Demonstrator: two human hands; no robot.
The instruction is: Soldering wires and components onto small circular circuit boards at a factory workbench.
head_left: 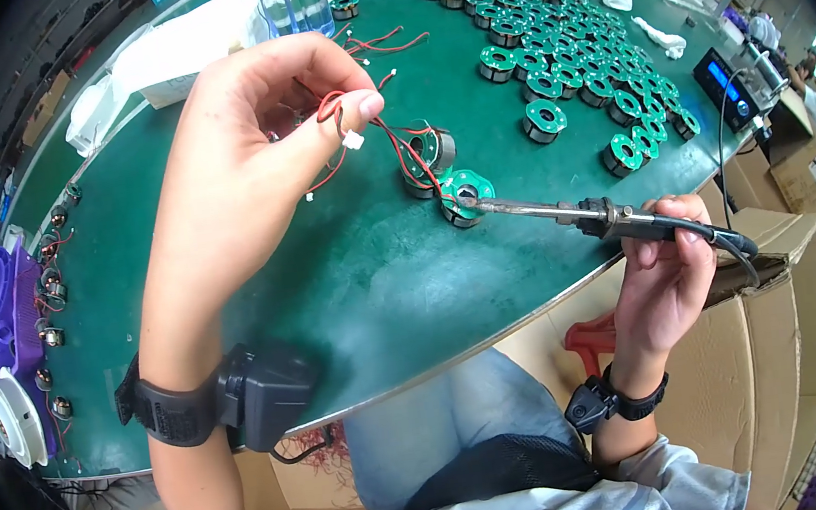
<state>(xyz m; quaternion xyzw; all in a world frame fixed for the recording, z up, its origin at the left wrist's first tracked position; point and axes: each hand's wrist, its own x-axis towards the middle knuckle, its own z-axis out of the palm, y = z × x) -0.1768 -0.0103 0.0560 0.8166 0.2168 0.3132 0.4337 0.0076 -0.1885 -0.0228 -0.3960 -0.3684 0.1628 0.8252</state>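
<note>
My right hand (672, 260) is closed round the dark handle of a soldering iron (597, 216). Its metal tip meets the edge of a ring-shaped green circuit board on a small motor coil (477, 185) on the table. My left hand (250, 147) pinches thin red and dark wires (393, 141) between thumb and fingertips. From there the wires slope down toward the board at the iron's tip. A white plug (353, 140) hangs below my left thumb. Directly behind the worked coil sits another motor coil (436, 149), partly covered by wires.
Rows of green-topped motor coils (545, 118) cover the far right of the green table (386, 328). A soldering station (723, 90) stands at the right edge. A clear bottle (292, 4) is at the back; purple housings (6, 301) lie far left. A cardboard box (733, 369) is beside me.
</note>
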